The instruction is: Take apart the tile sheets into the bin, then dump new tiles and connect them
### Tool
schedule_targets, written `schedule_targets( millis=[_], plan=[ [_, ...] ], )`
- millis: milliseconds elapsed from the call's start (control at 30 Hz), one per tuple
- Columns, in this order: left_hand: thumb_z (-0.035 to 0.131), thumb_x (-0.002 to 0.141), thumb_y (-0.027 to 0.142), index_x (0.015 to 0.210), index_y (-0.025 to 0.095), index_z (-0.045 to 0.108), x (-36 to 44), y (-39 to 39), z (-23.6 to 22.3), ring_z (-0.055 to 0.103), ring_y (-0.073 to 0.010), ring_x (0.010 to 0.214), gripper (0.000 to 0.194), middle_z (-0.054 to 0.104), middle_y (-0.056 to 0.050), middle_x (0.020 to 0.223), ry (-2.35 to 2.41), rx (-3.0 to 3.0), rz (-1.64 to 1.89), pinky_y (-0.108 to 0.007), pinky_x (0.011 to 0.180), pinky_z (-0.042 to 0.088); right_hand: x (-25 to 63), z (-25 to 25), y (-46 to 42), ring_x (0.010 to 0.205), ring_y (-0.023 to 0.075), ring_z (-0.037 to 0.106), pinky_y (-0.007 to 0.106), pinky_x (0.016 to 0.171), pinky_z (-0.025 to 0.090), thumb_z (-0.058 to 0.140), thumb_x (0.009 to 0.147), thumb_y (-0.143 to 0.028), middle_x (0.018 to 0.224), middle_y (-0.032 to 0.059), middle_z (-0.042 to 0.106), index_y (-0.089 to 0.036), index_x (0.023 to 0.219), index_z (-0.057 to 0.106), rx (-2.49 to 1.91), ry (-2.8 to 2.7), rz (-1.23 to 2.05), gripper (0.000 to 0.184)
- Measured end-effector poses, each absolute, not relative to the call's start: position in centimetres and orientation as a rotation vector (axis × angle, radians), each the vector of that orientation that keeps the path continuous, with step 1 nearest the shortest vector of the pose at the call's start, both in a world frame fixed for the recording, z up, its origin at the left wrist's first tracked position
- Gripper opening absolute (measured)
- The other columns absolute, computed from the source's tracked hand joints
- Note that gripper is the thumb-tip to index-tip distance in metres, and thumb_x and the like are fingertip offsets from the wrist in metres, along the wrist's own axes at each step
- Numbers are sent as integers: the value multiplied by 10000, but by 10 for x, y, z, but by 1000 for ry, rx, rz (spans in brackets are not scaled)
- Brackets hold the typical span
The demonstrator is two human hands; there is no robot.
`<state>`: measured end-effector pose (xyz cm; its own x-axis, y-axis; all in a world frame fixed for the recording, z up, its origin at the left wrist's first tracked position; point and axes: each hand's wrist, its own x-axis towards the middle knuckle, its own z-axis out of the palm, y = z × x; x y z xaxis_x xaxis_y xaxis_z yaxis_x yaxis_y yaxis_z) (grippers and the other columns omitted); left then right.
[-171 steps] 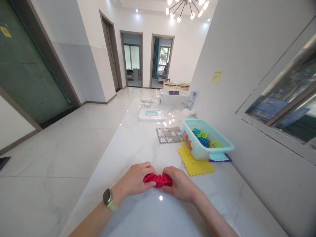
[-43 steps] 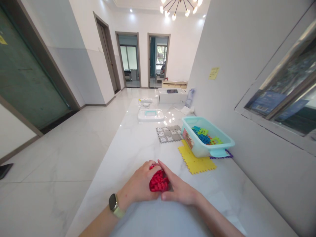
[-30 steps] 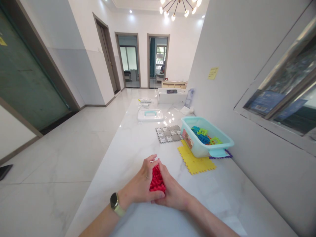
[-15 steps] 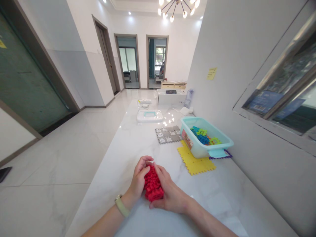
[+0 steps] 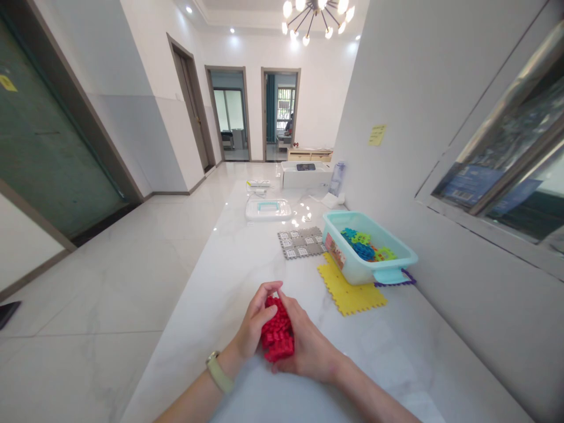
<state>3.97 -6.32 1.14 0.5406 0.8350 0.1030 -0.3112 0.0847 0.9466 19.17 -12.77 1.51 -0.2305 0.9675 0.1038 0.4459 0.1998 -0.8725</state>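
A bundle of red interlocking plastic pieces (image 5: 278, 336) is cupped between both hands near the front of the white table (image 5: 211, 294). My left hand (image 5: 255, 320) is closed round its left side, thumb across the top and fingers curving over the far end. On the other side my right hand (image 5: 308, 341) presses along the bundle, its fingertips meeting those of the left. The thumb of that hand lies at the near end, partly hidden. The underside of the bundle is out of sight.
Ahead to the right, a light-teal bin (image 5: 352, 271) holds blue, green and orange pieces. It overlaps a yellow jigsaw-edged mat (image 5: 348, 296); a grey mat (image 5: 302, 243) lies beside it. Farther back are a white lid (image 5: 268, 210), a white box (image 5: 304, 177) and a clear bottle (image 5: 337, 178).
My left fingers have closed farther over the far end of the red bundle, and the fingertips of both hands now meet. The view has shifted slightly.
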Motion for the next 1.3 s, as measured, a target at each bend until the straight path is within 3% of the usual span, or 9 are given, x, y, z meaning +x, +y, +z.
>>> schedule_targets(
  millis=[167,267,367,500,667,900,1067,1200,1300],
  plan=[
    [531,681,154,1136,211,588,38,-50,9,350,-255,1367,462,542,-69,1332,587,1027,898,-408,1159,210,189,17,-128,1218,282,452,422,1056,368,913,468,-268,1358,70,418,-291,1361,436,-1388,-1820,900,1013],
    [503,557,70,1070,227,593,37,-43,6,368,-249,1366,544,549,-54,1341,636,917,873,-432,1165,203,189,21,-129,1171,266,478,403,1026,378,894,493,-251,1290,55,461,-288,1273,506,-1406,-1855,867,872],
    [497,506,27,1032,237,595,37,-40,1,402,-243,1348,575,568,-42,1324,618,945,862,-429,1157,234,191,24,-129,1156,254,483,380,1007,386,885,497,-234,1277,52,470,-280,1254,513,-1402,-1866,853,845],
    [546,605,55,1007,225,613,37,-40,-2,459,-251,1298,442,600,-56,1264,638,1117,840,-413,1117,315,194,23,-127,1155,247,484,372,998,393,882,504,-228,1287,46,474,-288,1262,506,-1381,-1861,838,848],
    [555,839,237,1031,213,650,27,-40,11,558,-254,1122,215,642,-77,1121,828,1591,837,-394,1025,393,198,21,-126,1153,261,493,392,997,404,863,539,-237,1271,53,492,-289,1270,509,-1379,-1835,820,814],
    [492,937,389,987,226,671,18,-46,23,610,-241,915,247,675,-61,954,942,1816,821,-353,865,453,202,17,-123,1174,266,492,407,1016,398,822,573,-184,1277,66,497,-281,1273,506,-1398,-1812,785,774],
    [477,951,430,1174,219,600,35,-64,9,558,-253,1138,331,629,-90,1198,932,1592,872,-390,1023,391,201,12,-121,1254,283,440,423,1073,355,907,475,-236,1384,75,417,-293,1339,442,-1360,-1843,840,983],
    [496,943,479,1392,230,454,44,-71,0,288,-249,1423,515,397,-90,1501,931,1379,887,-405,1197,146,200,9,-121,1280,297,419,437,1096,337,942,418,-282,1419,94,370,-274,1347,431,-1345,-1834,889,1061],
    [490,935,535,1468,229,348,45,-70,-1,159,-245,1475,631,260,-87,1575,815,1298,861,-400,1214,86,198,11,-121,1282,294,408,437,1100,338,941,414,-253,1406,94,371,-266,1332,443,-1336,-1802,899,1044]
  ],
)
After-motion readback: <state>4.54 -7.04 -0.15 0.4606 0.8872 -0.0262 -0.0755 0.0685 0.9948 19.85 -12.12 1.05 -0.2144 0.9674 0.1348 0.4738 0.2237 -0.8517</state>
